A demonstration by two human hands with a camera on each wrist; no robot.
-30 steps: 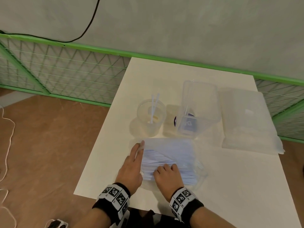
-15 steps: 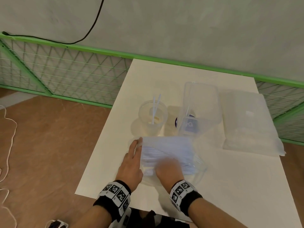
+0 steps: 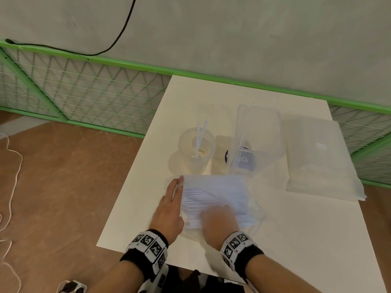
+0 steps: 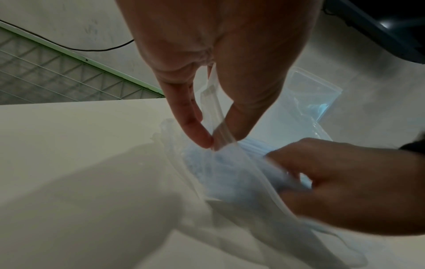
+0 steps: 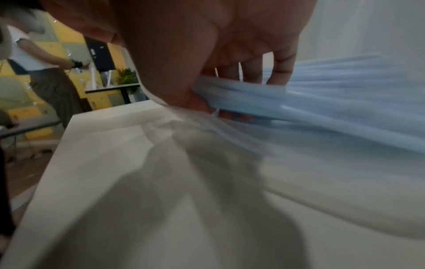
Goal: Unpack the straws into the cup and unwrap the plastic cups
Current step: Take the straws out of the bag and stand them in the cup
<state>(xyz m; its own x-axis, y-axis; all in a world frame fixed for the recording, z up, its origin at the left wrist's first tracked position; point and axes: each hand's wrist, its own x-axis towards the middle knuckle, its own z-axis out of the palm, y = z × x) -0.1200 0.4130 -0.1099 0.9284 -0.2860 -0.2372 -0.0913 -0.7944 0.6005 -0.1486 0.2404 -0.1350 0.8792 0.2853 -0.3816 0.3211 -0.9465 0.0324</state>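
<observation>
A clear bag of pale blue straws (image 3: 213, 193) lies on the white table (image 3: 296, 240) just in front of me. My left hand (image 3: 178, 182) pinches the bag's open edge (image 4: 215, 118) between thumb and finger. My right hand (image 3: 220, 218), blurred by motion, is inside the bag mouth with thumb and fingers curled round a bundle of straws (image 5: 310, 102). Behind the bag stands a clear cup (image 3: 196, 153) holding two straws (image 3: 201, 134). A wrapped pack of plastic cups (image 3: 317, 157) lies at the right.
A clear rectangular container (image 3: 257, 142) stands beside the cup, with a dark small object behind its lower wall. A green mesh fence (image 3: 84, 96) runs behind the table. Another person (image 5: 46, 72) stands far off in the right wrist view.
My right hand has shifted forward on the straw bag and is now blurred with motion. The left hand keeps its pinch on the bag's left edge.
</observation>
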